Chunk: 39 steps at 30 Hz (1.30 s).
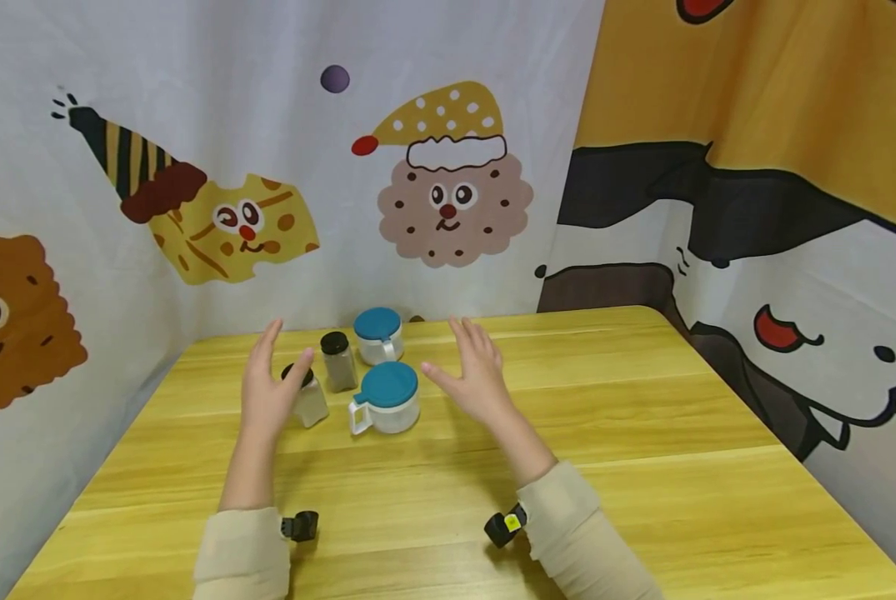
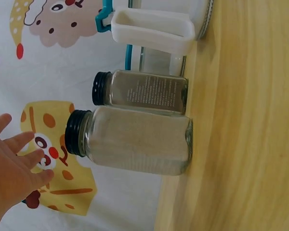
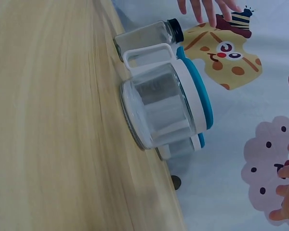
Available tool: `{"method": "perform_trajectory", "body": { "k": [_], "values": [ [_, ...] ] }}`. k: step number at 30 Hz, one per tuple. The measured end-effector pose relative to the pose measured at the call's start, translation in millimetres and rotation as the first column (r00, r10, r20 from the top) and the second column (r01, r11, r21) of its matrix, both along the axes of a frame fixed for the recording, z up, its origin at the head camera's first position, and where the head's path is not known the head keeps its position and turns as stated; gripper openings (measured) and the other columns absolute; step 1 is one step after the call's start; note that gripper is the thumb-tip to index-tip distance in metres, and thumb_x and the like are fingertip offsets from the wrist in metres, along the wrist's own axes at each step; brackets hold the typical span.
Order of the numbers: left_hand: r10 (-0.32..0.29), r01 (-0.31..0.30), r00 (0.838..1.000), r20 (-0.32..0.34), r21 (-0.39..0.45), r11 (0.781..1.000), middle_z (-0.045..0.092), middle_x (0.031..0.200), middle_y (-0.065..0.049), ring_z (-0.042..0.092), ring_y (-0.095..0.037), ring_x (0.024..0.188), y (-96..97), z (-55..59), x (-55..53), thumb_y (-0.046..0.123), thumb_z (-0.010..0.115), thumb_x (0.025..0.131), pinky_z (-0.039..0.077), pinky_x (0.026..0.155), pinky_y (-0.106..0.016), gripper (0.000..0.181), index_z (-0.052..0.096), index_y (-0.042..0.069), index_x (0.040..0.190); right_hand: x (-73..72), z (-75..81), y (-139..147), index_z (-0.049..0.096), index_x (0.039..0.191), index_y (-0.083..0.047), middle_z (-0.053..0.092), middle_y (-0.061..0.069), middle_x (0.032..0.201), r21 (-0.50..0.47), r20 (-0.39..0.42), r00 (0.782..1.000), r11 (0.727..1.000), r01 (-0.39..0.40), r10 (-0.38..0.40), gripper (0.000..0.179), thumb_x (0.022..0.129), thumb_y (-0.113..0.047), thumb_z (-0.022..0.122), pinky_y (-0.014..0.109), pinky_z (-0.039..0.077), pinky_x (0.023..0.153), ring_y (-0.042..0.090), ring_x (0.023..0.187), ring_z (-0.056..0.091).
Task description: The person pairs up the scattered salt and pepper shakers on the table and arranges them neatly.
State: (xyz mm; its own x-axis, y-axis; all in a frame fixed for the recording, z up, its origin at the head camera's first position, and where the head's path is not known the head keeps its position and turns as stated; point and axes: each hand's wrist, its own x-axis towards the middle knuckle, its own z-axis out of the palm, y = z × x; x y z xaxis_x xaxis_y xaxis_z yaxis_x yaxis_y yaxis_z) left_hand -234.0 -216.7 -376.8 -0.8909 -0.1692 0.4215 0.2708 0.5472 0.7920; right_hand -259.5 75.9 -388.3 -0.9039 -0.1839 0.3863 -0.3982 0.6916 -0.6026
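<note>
My left hand [image 1: 262, 396] is raised over the table with fingers spread, holding nothing. Just beside it stands a glass shaker bottle with a black lid [image 1: 311, 403], partly behind the thumb in the head view. A second black-lidded bottle [image 1: 339, 368], with printed text on its side in the left wrist view, is a little farther back. My right hand [image 1: 479, 379] hovers with fingers extended, right of a clear seasoning jar with a blue lid and white handle [image 1: 390, 408]. Behind that jar is another blue-lidded jar [image 1: 379, 343]. The four containers stand upright between my hands.
The wooden table [image 1: 643, 467] reaches back to a cartoon-printed curtain [image 1: 267, 75]. Each wrist bears a small black camera, the left one [image 1: 300, 526] and the right one [image 1: 502, 528], low over the tabletop.
</note>
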Motion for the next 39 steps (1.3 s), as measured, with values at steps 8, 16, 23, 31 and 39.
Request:
{"method": "perform_trajectory", "body": {
  "k": [8,16,23,31,39],
  "values": [
    [-0.007,0.006,1.000,0.028,0.054,0.999,0.021,0.156,-0.008,0.015,-0.033,0.142,-7.1,-5.9,0.4,0.041,0.060,0.094,0.013,0.110,-0.058,0.071,0.025,0.023,0.153,3.2,-5.2,-10.9,0.023,0.153,-0.016,0.017,0.010,0.157,-0.041,0.024,1.000,0.999,-0.007,0.008,0.084,0.088,-0.057,0.058,0.059,0.007,0.109,0.032,0.142,0.013],
    [-0.003,-0.005,0.997,0.077,0.096,0.995,0.019,0.157,-0.005,0.014,-0.032,0.142,-14.1,-13.1,-1.9,0.046,0.060,0.093,0.012,0.110,-0.056,0.074,0.024,0.024,0.153,6.7,-11.0,-18.0,0.023,0.153,-0.018,0.019,0.007,0.157,-0.056,0.051,0.999,0.998,-0.012,0.014,0.085,0.087,-0.057,0.060,0.057,0.008,0.110,0.029,0.142,0.013],
    [-0.045,0.037,0.995,0.091,0.088,0.995,0.019,0.157,-0.005,0.013,-0.032,0.142,-16.1,-18.8,-4.6,0.045,0.059,0.093,0.013,0.109,-0.059,0.074,0.022,0.023,0.154,7.3,-17.8,-24.4,0.024,0.153,-0.017,0.022,0.009,0.156,-0.087,0.047,0.999,0.996,-0.018,0.022,0.086,0.086,-0.051,0.066,0.058,0.010,0.109,0.030,0.141,0.015],
    [-0.082,0.074,0.993,0.083,0.100,0.992,0.022,0.156,-0.009,0.017,-0.034,0.141,-17.0,-23.6,-3.9,0.037,0.061,0.094,0.013,0.111,-0.055,0.073,0.024,0.016,0.153,8.5,-25.8,-31.4,0.024,0.153,-0.017,0.023,0.010,0.155,-0.106,0.067,0.997,0.994,-0.021,0.028,0.091,0.083,-0.059,0.065,0.055,0.010,0.110,0.030,0.141,0.017],
    [-0.114,0.105,0.990,0.084,0.096,0.990,0.026,0.154,-0.010,0.020,-0.032,0.140,-17.1,-27.9,-4.1,0.033,0.061,0.095,0.016,0.112,-0.048,0.071,0.025,0.014,0.153,8.0,-32.7,-38.1,0.027,0.151,-0.012,0.024,0.008,0.155,-0.115,0.079,0.996,0.993,-0.024,0.033,0.093,0.081,-0.058,0.068,0.054,0.013,0.110,0.029,0.141,0.019]
  ]
}}
